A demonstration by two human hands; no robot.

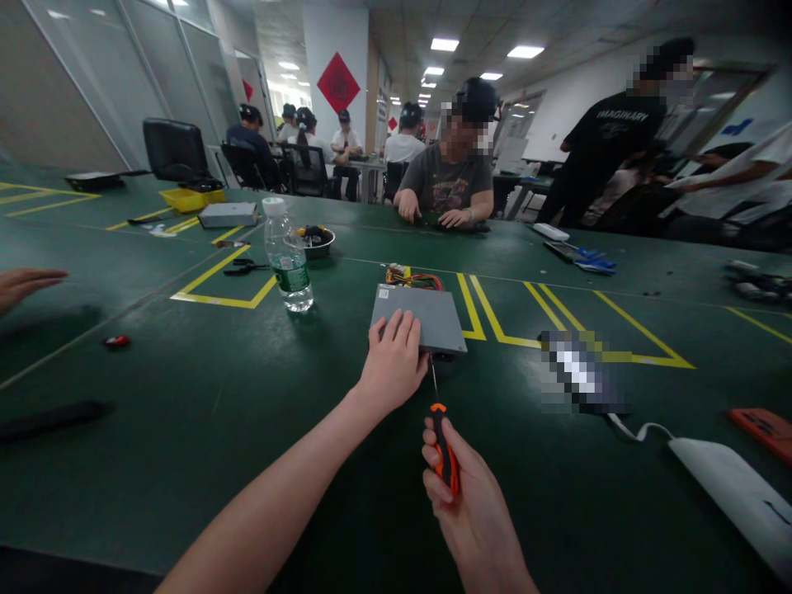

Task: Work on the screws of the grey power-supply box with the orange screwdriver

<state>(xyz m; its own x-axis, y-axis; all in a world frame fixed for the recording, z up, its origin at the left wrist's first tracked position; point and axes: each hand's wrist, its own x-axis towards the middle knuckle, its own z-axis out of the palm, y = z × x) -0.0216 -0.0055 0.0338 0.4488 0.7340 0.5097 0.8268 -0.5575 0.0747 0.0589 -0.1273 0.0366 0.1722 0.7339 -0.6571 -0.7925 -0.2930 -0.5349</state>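
A grey computer power supply (440, 318) lies flat on the green table, with a bundle of coloured cables (416, 279) at its far side. My left hand (394, 359) holds it, fingers stretched over the top and thumb at the near edge. In my right hand (461, 487) is a screwdriver with an orange and black handle (444, 454). Its shaft points away from me, and the tip meets the near face of the power supply. The exact contact spot is too small to make out.
A water bottle (289, 264) stands left of the power supply, before a metal bowl (317, 240). A phone (582, 375) and a white device (736, 487) joined by a cable lie right. Another person's hand (30, 286) reaches in at left; a person (449, 177) sits opposite.
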